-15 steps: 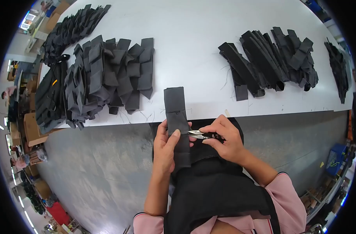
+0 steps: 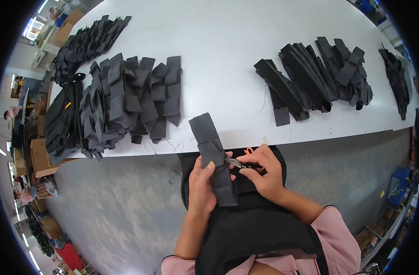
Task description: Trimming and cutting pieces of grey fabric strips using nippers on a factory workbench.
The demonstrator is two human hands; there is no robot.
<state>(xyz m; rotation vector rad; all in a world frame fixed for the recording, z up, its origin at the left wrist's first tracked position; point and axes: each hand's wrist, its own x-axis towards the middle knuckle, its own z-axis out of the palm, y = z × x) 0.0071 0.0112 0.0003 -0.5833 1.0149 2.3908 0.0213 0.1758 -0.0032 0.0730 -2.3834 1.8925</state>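
A dark grey folded fabric strip (image 2: 212, 152) is gripped in my left hand (image 2: 202, 183), the thumb pressing on its front and fingertips showing at its right edge. It leans with its top toward the left, over the table's near edge. My right hand (image 2: 266, 172) is closed around small thread snips (image 2: 251, 165) with dark handles and an orange-red loop. Their metal blades look shut, with the tip at the strip's right edge. Whether a thread lies between the blades is too small to tell.
The white table (image 2: 223, 59) carries piles of grey strips on the left (image 2: 127, 101) and right (image 2: 305, 78). A black bundle (image 2: 62, 119) lies at its left edge. Loose threads are scattered near the front edge. A cardboard box (image 2: 40, 158) and a blue crate (image 2: 399, 184) stand beyond the sides.
The strip has tilted, its top swinging left and its bottom right. Both hands have shifted slightly, and the snips' blades have gone from apart to together at the strip's edge.
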